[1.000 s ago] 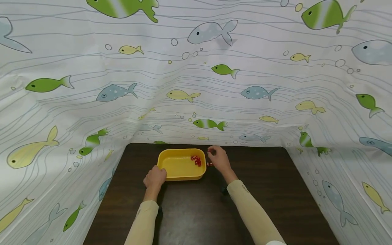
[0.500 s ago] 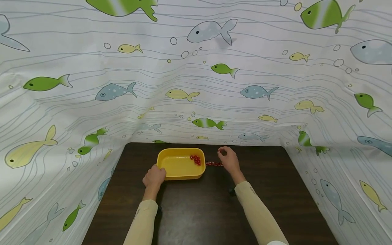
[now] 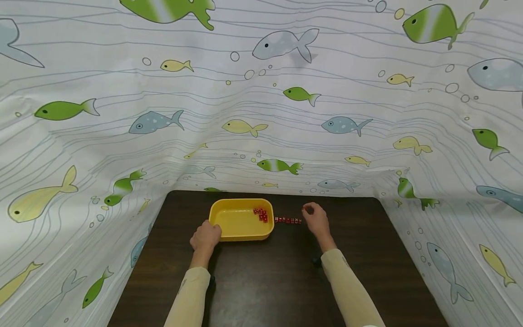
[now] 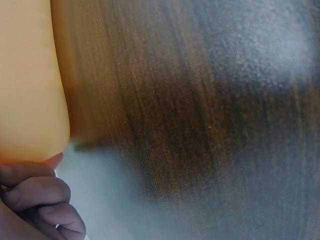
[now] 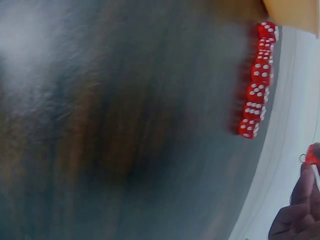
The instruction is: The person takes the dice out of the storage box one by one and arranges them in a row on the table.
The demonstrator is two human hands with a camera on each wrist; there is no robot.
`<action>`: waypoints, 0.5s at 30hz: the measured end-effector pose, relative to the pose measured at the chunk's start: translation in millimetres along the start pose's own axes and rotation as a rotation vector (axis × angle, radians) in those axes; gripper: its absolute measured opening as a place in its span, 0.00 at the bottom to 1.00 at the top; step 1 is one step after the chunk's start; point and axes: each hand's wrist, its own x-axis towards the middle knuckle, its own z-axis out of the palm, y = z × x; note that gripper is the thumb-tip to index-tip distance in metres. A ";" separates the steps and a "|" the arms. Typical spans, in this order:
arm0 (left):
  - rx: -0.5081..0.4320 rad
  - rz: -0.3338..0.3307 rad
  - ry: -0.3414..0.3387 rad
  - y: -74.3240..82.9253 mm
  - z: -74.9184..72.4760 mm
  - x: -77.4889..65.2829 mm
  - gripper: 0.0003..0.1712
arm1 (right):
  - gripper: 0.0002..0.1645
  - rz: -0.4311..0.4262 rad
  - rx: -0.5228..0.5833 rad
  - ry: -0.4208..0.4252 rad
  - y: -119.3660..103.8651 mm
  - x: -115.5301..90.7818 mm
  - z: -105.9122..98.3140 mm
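My left hand [image 3: 205, 236] grips the front left corner of a yellow plastic tray [image 3: 241, 238]; in the left wrist view its curled fingers [image 4: 40, 192] sit at the tray's lower end. Several red dice [image 3: 261, 215] with white pips lie bunched at the tray's right end. Outside the tray, a row of red dice [image 3: 288, 220] runs rightward from its right wall along the tabletop. Just right of that row is my right hand [image 3: 317, 222], raised above the table. In the right wrist view it pinches one red die [image 5: 313, 154] between fingertips and thumb, apart from the row's end.
The dark wood-grain table [image 3: 253, 281] is enclosed at the back and both sides by a white sheet [image 3: 229, 100] printed with fish. Tabletop extends right of my right hand and in front of the tray.
My right hand has moved right and slightly nearer along the dice row, still pinching a die. More of the row now shows. My left hand and the tray have stayed put.
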 end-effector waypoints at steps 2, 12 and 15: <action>0.000 0.004 0.003 -0.7 -0.1 0.5 0.23 | 0.16 0.026 -0.024 -0.010 2.5 -1.2 -0.3; -0.012 0.011 0.009 0.4 0.7 -0.1 0.23 | 0.14 0.114 -0.086 -0.065 13.1 -4.7 1.9; -0.026 0.027 0.011 -0.8 1.2 0.7 0.22 | 0.14 0.118 -0.095 -0.077 14.0 -5.4 2.9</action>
